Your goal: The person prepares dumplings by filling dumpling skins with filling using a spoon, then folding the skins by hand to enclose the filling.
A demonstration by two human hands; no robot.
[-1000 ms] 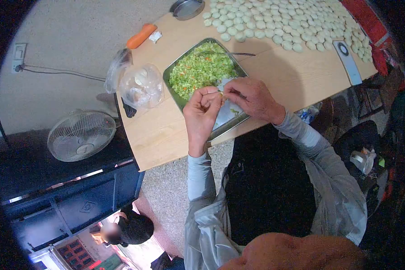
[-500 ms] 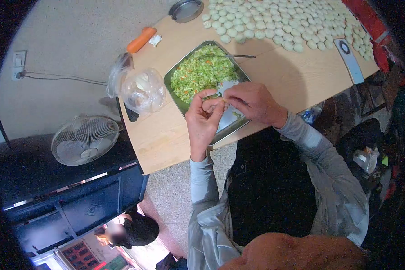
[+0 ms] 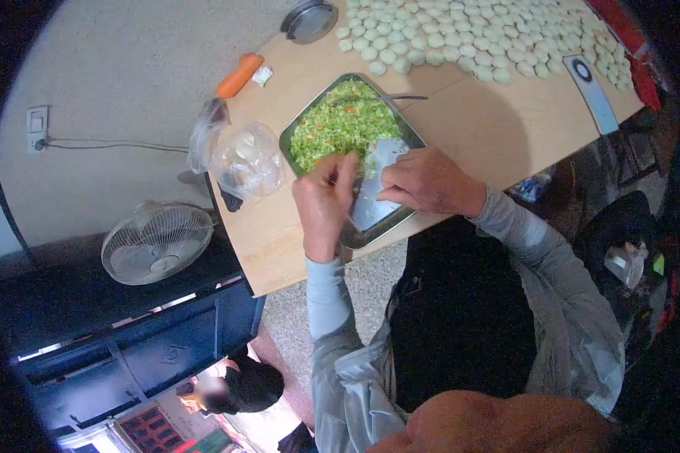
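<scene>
Shredded green vegetable filling with orange bits (image 3: 347, 124) fills the far part of a rectangular metal tray (image 3: 389, 232); the near part shows bare metal. A utensil handle (image 3: 409, 97), probably a spoon's, sticks out over the tray's right rim. My left hand (image 3: 323, 208) is at the tray's left side, its curled fingers smeared by motion near the filling's edge. Over the tray's right rim, my right hand (image 3: 431, 181) is closed, fingers folded with thumb against them. What it pinches, if anything, is hidden. The two hands are apart.
Many pale round dough pieces (image 3: 461, 34) cover the table's far side, beside a phone (image 3: 591, 92). A carrot (image 3: 239, 75), a metal bowl (image 3: 310, 21) and plastic bags (image 3: 248, 160) lie to the left. A fan (image 3: 159, 241) stands below them; a person (image 3: 245, 385) is at lower left.
My hands, which met over the tray with fingertips pinched together, have separated. The left moved left and slightly down, the right slightly right. The whole view shifted a little.
</scene>
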